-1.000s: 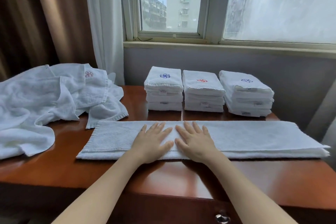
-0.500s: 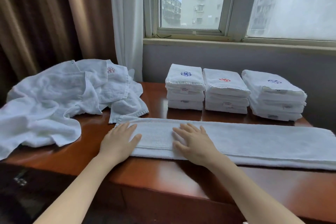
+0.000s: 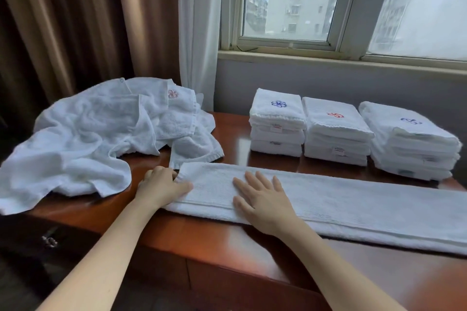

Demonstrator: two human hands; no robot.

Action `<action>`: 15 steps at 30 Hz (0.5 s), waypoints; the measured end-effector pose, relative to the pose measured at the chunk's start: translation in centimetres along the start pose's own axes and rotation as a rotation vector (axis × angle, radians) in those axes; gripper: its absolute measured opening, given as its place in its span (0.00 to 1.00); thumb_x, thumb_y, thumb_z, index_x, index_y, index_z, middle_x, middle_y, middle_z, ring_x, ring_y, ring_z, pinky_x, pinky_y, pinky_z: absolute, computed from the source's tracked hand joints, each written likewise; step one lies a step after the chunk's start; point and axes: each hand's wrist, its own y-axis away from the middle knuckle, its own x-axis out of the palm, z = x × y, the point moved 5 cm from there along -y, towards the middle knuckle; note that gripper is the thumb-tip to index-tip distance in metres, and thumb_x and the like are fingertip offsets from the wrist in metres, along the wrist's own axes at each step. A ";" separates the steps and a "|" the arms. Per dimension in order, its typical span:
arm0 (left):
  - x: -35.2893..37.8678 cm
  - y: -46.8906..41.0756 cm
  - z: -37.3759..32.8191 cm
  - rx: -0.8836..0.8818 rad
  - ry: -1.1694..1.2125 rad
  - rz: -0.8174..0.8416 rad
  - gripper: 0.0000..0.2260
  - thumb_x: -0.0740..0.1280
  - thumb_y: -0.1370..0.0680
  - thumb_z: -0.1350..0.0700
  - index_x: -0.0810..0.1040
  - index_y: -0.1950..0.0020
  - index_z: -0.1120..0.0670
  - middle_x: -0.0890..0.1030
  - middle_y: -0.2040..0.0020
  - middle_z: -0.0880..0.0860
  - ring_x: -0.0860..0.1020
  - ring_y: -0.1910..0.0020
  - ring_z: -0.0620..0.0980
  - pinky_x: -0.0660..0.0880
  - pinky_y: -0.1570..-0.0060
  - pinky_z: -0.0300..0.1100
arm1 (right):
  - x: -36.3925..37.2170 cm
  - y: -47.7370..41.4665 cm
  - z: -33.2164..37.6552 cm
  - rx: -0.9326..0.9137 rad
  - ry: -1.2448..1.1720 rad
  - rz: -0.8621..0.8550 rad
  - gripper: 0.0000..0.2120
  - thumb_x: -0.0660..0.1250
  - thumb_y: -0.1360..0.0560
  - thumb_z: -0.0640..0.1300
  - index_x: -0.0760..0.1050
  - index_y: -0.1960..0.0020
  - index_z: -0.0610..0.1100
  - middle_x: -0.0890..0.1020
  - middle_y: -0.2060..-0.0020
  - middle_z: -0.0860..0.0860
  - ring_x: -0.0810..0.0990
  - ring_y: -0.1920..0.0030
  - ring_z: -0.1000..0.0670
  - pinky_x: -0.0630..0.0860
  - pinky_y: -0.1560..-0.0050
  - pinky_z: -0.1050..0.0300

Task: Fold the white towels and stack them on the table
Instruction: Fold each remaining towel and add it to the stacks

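Observation:
A white towel (image 3: 353, 199), folded into a long narrow strip, lies across the front of the wooden table (image 3: 227, 242). My left hand (image 3: 161, 184) is at the strip's left end, thumb on top and fingers curled under the edge, gripping it. My right hand (image 3: 262, 197) presses flat on the strip a little to the right, fingers spread. Three stacks of folded white towels stand at the back: left stack (image 3: 276, 124), middle stack (image 3: 336, 131), right stack (image 3: 409, 141).
A heap of unfolded white towels (image 3: 83, 139) covers the table's left side. Brown and white curtains hang behind it. A window and its sill run along the back wall. A drawer handle (image 3: 49, 241) shows below the table's left front edge.
My left hand slid left along the strip from beside the right hand to the towel's left end and took hold of it. The view has turned left. My right hand stays pressed flat.

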 end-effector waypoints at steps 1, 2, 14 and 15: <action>-0.2 0.1 -0.2 0.014 0.073 -0.011 0.19 0.70 0.28 0.41 0.78 0.44 0.52 0.78 0.43 0.51 0.75 0.43 0.53 0.73 0.47 0.47 | 0.0 0.0 0.0 0.003 -0.006 0.000 0.27 0.46 0.18 0.61 0.52 0.21 0.59 0.51 0.20 0.53 0.43 0.20 0.49 0.37 0.23 0.43; -0.4 0.3 -0.5 0.021 0.175 -0.014 0.18 0.71 0.28 0.44 0.77 0.45 0.53 0.79 0.47 0.50 0.77 0.48 0.51 0.73 0.54 0.45 | -0.1 0.1 0.0 0.006 -0.011 0.000 0.27 0.47 0.18 0.61 0.52 0.21 0.59 0.50 0.20 0.53 0.43 0.20 0.50 0.37 0.23 0.43; -3.2 3.8 -13.9 0.452 0.818 0.041 0.34 0.67 0.21 0.62 0.56 0.21 0.44 0.67 0.36 0.42 0.73 0.42 0.41 0.73 0.57 0.29 | -5.3 2.2 -2.4 0.188 -1.291 -0.064 0.24 0.59 0.19 0.60 0.62 0.24 0.59 0.69 0.27 0.56 0.71 0.30 0.55 0.66 0.30 0.54; -2.5 4.4 -16.0 0.501 0.811 0.095 0.33 0.67 0.21 0.62 0.56 0.21 0.44 0.69 0.37 0.40 0.74 0.44 0.39 0.75 0.60 0.28 | -6.3 2.7 -3.4 0.193 -1.419 -0.088 0.24 0.59 0.20 0.60 0.65 0.25 0.58 0.72 0.29 0.54 0.75 0.33 0.53 0.70 0.31 0.50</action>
